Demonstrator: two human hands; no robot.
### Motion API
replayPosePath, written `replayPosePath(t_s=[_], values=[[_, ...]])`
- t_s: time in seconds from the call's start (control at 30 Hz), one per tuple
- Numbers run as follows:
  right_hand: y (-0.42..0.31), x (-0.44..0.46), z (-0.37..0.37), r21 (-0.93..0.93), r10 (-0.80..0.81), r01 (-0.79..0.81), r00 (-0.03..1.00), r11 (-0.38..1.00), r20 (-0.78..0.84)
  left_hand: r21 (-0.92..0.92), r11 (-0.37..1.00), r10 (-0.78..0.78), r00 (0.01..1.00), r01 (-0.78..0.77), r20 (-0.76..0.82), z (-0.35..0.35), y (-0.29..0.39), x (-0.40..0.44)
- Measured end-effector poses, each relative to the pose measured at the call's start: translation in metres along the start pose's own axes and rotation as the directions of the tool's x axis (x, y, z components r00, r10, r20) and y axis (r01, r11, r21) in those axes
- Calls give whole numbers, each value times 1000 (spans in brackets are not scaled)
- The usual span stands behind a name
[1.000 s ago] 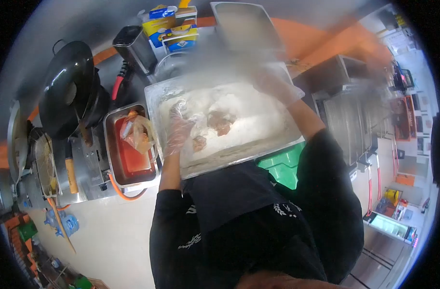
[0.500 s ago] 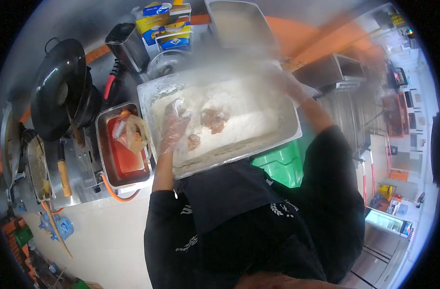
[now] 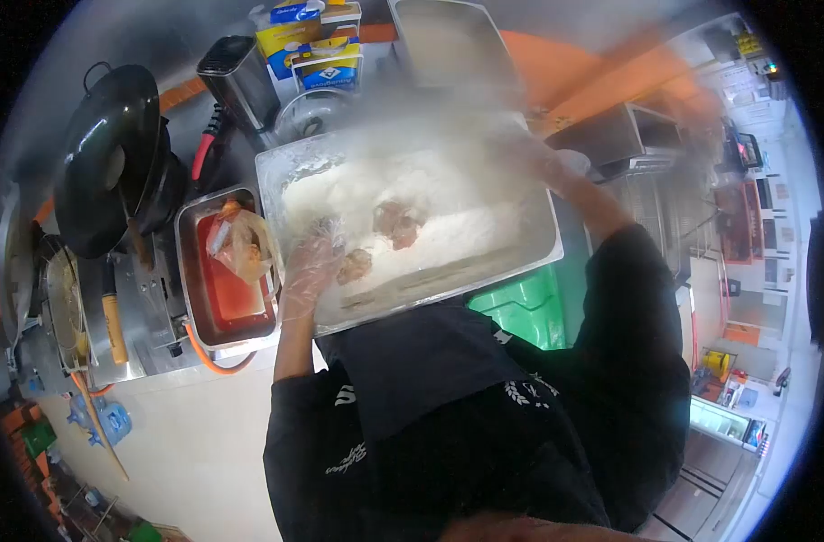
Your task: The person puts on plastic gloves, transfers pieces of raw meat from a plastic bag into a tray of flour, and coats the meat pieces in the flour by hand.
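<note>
A large metal tray (image 3: 556,226) of white flour stands in front of me, with a piece of floured meat (image 3: 398,222) near its middle. A smaller piece (image 3: 354,266) lies left of it. My left hand (image 3: 312,266), in a clear plastic glove, is over the tray's left side, beside the smaller piece; its fingers are partly lost in the flour and blur. At the tray's upper right corner is my right hand (image 3: 534,154), also gloved, its fingers smeared by a grey haze over the lens.
Left of the tray, a metal pan (image 3: 184,262) holds red liquid and a plastic bag (image 3: 246,248). A black wok (image 3: 105,163) stands farther left. Glove boxes (image 3: 326,68) and another tray (image 3: 452,45) are behind. A green crate (image 3: 525,307) sits below the tray.
My left hand has moved down and toward the smaller meat piece. My right hand has shifted slightly at the tray's upper right. The view has turned slightly, moving the tray left in the picture.
</note>
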State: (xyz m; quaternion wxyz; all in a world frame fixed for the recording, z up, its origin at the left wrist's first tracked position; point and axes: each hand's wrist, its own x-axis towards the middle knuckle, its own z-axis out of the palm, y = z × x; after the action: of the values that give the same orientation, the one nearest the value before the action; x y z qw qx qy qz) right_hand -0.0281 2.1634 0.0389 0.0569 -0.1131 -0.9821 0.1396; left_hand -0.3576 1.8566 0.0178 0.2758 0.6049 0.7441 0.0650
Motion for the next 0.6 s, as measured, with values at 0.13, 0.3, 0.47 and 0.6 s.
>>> replayPosePath(t_s=[0.13, 0.3, 0.47, 0.6], values=[[57, -24, 46, -535, -232, 281, 960, 797, 159, 7, 992, 119, 949, -122, -290, 31, -21, 5], [61, -38, 38, -711, 82, 217, 929, 669, 361, 105, 968, 250, 868, -227, -430, 53, -40, 11], [58, -12, 5, -514, 40, 81, 975, 854, 219, -17, 998, 48, 965, -54, -258, 30, -19, 7], [-3, 48, -62, -407, 194, -156, 980, 900, 53, 8, 999, 42, 973, -41, -226, 34, -22, 12]])
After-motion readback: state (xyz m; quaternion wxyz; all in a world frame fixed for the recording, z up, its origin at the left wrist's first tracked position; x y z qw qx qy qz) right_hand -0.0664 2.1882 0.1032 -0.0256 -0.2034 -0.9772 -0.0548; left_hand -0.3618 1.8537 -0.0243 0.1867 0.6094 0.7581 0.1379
